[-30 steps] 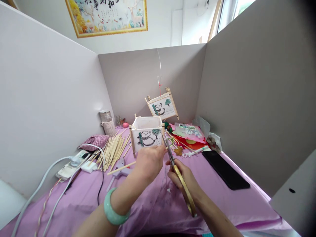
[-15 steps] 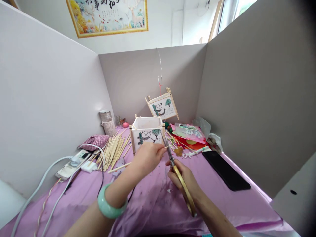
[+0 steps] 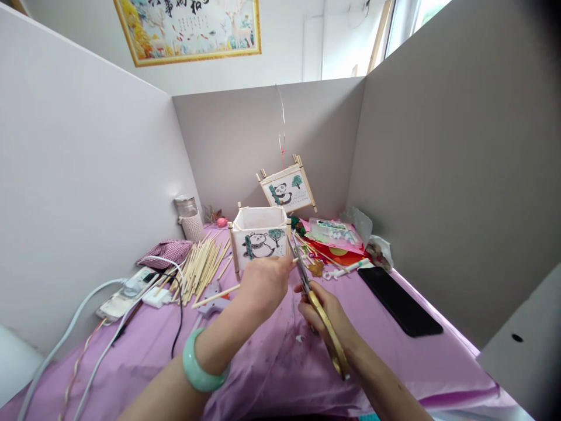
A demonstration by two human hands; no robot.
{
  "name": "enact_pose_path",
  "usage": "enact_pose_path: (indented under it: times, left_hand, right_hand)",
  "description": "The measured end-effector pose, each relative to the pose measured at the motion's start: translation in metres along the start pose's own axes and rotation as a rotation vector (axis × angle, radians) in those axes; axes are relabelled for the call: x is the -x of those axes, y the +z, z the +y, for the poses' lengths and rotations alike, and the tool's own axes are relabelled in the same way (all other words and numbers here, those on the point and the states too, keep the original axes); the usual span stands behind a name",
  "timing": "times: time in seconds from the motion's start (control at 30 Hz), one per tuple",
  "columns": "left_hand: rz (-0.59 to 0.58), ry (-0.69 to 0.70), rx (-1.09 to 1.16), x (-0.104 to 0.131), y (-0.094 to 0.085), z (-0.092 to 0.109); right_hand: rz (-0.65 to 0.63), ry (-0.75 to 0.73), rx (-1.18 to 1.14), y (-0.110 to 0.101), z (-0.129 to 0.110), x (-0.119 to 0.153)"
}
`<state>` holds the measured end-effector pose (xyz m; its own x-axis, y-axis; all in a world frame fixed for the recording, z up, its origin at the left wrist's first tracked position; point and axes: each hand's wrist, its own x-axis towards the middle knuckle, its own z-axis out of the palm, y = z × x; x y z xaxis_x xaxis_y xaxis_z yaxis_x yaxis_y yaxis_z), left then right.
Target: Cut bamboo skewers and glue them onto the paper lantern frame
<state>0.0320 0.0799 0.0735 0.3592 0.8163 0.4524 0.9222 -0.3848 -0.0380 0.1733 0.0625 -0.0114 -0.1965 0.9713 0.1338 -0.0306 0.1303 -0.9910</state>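
Observation:
A thin wooden stick (image 3: 215,297) is pinched in my left hand (image 3: 266,286), its long end sticking out to the left and its short tip showing at the right. My right hand (image 3: 326,310) is closed on gold-handled scissors (image 3: 326,323), whose blades point up and away. The stick's tip lies at the blades. Just behind my left hand stands a white box-shaped lantern (image 3: 259,241) with wooden posts and a panda drawing. A second panda lantern (image 3: 289,190) hangs tilted on a red string behind it.
A pile of sticks (image 3: 204,263), a glue gun (image 3: 214,301), a power strip (image 3: 127,295) with cables and a lidded bottle (image 3: 190,219) are on the left. To the right lie a black phone (image 3: 400,301), a white marker (image 3: 353,267) and plastic packets (image 3: 335,232). Grey panels enclose the table.
My left hand has turned slightly and its forearm has moved a little right, showing more of the glue gun. The scissors remain in my right hand with little movement.

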Motion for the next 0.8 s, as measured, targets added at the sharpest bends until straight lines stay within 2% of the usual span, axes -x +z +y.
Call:
enact_pose_path:
  times: [0.17, 0.3, 0.37, 0.4, 0.43, 0.53, 0.6, 0.7, 0.8]
  left_hand:
    - [-0.147, -0.052, 0.422, -0.016, -0.010, -0.016]
    - [-0.466, -0.154, 0.806, -0.028, -0.012, -0.036]
    - [-0.544, -0.182, 0.859, -0.028, -0.013, -0.039]
    - [-0.517, -0.176, 0.824, -0.026, -0.013, -0.038]
    - [-0.443, -0.156, 0.750, -0.023, -0.013, -0.035]
    - [-0.069, -0.088, 0.404, -0.008, -0.007, -0.020]
    - [0.122, -0.062, 0.201, 0.002, 0.001, -0.010]
    - [0.226, -0.027, 0.011, 0.010, 0.014, -0.003]
    - [0.215, -0.015, -0.050, 0.009, 0.019, -0.003]
  right_hand:
    - [0.018, 0.000, 0.062, 0.001, 0.001, -0.003]
    - [0.056, -0.024, 0.075, 0.003, 0.009, -0.006]
    - [0.060, -0.039, 0.088, 0.003, 0.012, -0.006]
    - [0.048, -0.037, 0.085, 0.003, 0.012, -0.007]
    - [0.035, -0.028, 0.076, 0.003, 0.013, -0.007]
    - [-0.009, 0.000, 0.027, 0.001, 0.012, -0.007]
    - [-0.015, 0.001, 0.002, 0.000, 0.011, -0.006]
    - [-0.027, 0.012, -0.040, -0.001, 0.009, -0.006]
    - [-0.036, 0.029, -0.041, -0.001, 0.008, -0.006]
